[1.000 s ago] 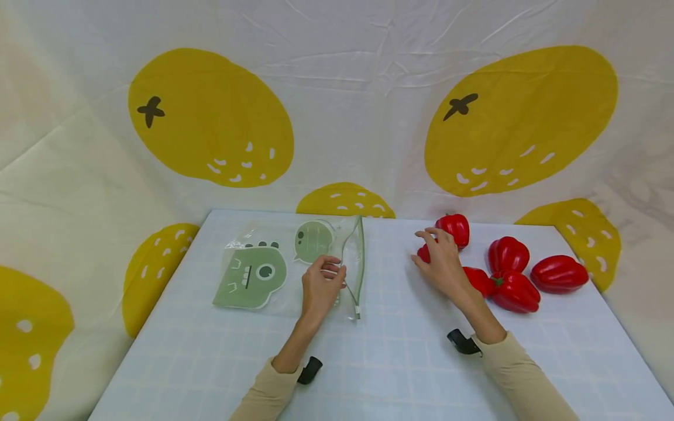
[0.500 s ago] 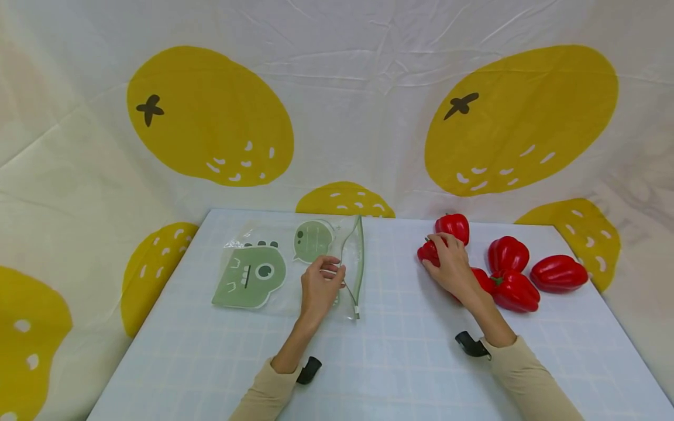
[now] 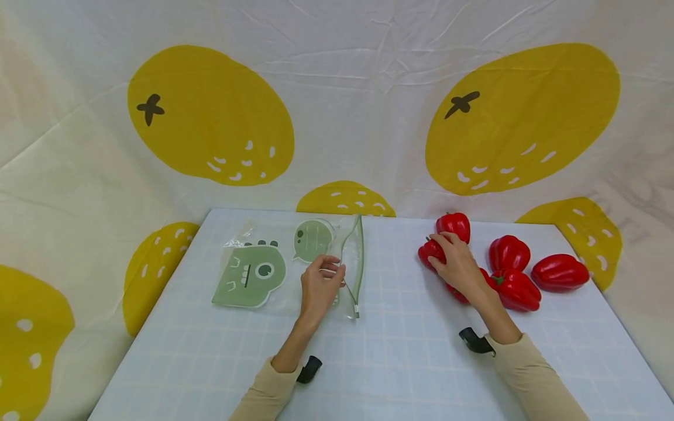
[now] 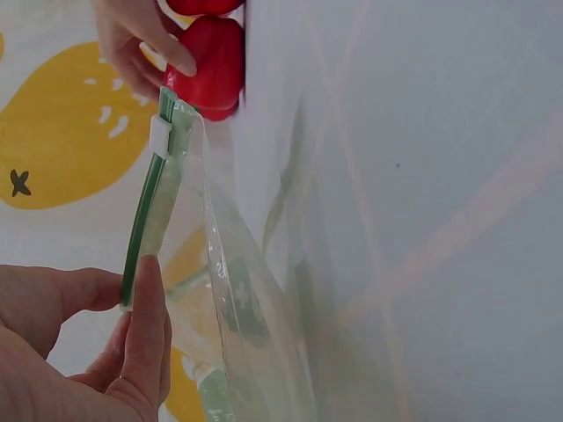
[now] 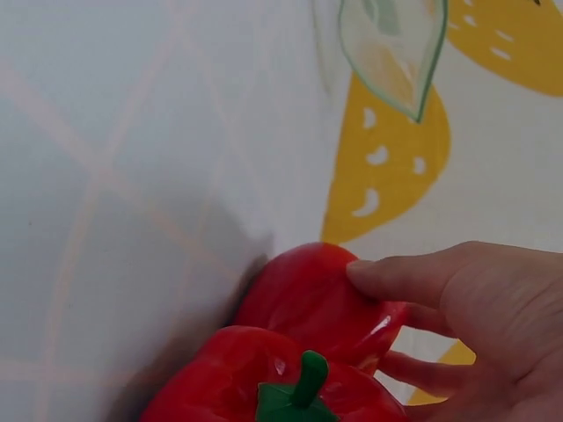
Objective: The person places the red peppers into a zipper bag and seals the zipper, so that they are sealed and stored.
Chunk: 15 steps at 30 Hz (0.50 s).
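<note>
My left hand [image 3: 320, 287] pinches the green-edged mouth of a clear zip bag [image 3: 253, 279], which lies on the table with green cartoon prints. In the left wrist view, thumb and fingers close on the green zip strip [image 4: 142, 215], with a white slider [image 4: 159, 137] near its far end. The mouth gapes open. To the right, my right hand [image 3: 457, 263] grips a red bell pepper [image 3: 427, 252] with thumb on one side and fingers on the other. The right wrist view shows this pepper [image 5: 308, 294] behind another bell pepper [image 5: 220, 374] with a green stem.
One red bell pepper [image 3: 454, 225] sits just behind the right hand. Several more, such as the bell pepper [image 3: 518, 290] and the rightmost bell pepper [image 3: 560, 273], lie right of it. A checked cloth [image 3: 389, 362] covers the table. A printed curtain [image 3: 358, 117] stands behind.
My right hand has come down from over the bell pepper and closed round it, then shifted slightly right. The left hand keeps its place on the bag's edge.
</note>
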Tool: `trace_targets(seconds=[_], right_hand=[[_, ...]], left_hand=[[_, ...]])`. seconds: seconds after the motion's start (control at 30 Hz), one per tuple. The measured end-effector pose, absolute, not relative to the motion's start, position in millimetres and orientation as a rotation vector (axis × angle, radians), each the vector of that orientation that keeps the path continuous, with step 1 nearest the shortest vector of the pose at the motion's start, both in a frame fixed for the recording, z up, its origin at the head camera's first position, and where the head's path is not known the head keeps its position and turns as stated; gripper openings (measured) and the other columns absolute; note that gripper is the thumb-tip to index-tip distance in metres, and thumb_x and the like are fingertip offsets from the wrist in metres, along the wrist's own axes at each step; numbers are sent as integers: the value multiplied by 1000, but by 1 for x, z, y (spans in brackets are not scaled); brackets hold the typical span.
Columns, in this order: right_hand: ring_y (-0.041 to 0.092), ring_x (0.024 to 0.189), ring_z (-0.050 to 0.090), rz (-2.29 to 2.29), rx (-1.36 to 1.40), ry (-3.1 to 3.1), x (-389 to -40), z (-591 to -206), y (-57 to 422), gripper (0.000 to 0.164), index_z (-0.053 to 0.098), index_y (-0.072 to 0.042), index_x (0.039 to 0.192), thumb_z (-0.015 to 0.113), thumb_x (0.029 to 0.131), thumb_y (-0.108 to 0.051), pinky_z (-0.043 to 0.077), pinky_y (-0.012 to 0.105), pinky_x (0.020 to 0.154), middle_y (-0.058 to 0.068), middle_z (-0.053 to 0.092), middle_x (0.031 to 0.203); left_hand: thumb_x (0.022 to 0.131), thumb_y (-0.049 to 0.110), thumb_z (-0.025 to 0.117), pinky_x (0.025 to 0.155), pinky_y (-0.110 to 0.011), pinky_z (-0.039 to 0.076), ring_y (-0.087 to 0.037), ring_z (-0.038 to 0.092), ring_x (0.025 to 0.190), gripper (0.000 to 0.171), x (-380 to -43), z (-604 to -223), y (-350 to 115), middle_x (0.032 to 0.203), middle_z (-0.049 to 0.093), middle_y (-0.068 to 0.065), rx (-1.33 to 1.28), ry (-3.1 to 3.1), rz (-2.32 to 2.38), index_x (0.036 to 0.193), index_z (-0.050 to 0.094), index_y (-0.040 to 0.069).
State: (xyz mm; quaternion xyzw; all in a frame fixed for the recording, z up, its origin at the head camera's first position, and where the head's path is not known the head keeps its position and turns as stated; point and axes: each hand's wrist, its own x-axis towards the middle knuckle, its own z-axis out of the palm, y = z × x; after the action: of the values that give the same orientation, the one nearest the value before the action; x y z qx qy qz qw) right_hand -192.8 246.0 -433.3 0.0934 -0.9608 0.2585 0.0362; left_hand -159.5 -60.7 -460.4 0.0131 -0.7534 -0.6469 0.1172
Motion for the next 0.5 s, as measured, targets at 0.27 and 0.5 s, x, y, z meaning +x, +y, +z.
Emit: trace_targets(seconds=[0.27,0.5], right_hand=[[49,131,44,846,251,-2898,-193,-434,244,72,50,1,143,85,81,-9,52,68,90,29,45,142],[46,130,45,935,251,-2818,-194,-434,238,71,49,-1,142,85,82,-12,53,67,90,26,47,141]], left_hand=[[89,0,75,56,-27,61,-23,69,69,12,-159,-461,-61,86,68,-14,52,-2220,-1897,100,70,-3],[90,3,75,57,-27,61,-23,70,68,12,-159,-462,-60,86,69,-13,63,-2238,-1891,100,70,-1]])
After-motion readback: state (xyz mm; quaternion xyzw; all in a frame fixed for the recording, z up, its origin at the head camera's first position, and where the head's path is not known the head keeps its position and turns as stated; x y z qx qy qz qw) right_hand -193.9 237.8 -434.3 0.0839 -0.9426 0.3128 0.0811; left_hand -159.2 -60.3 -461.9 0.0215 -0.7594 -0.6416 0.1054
